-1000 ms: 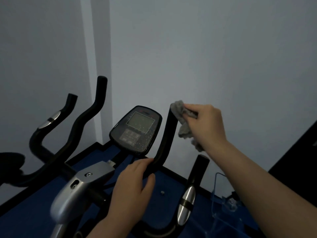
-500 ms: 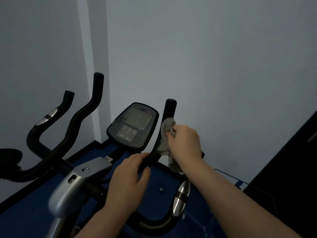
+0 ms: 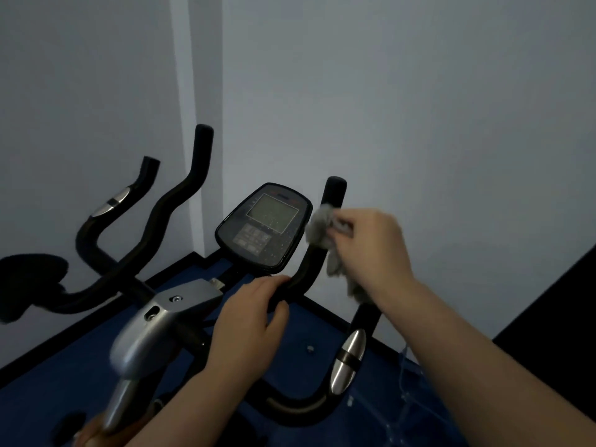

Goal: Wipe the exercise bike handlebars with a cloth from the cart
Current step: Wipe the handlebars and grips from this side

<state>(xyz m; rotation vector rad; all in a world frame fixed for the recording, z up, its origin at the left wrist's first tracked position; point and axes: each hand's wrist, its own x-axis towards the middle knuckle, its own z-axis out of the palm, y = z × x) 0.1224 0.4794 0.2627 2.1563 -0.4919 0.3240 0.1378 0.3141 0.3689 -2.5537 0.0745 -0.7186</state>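
Observation:
The black right handlebar of the exercise bike rises upright beside the console. My right hand holds a grey cloth wrapped against the upper part of this bar, a little below its tip. My left hand grips the same bar lower down, at its bend. The left handlebars curve up on the left, untouched. A lower grip with a silver sensor stands under my right wrist.
The bike's silver stem cover is at lower centre. A dark saddle-like shape sits at the far left. White walls stand close behind. Blue floor with a black skirting lies below. A clear container is at lower right.
My right hand slid the cloth down the bar from its tip, then back up to just below the tip. My left hand kept its grip at the bend.

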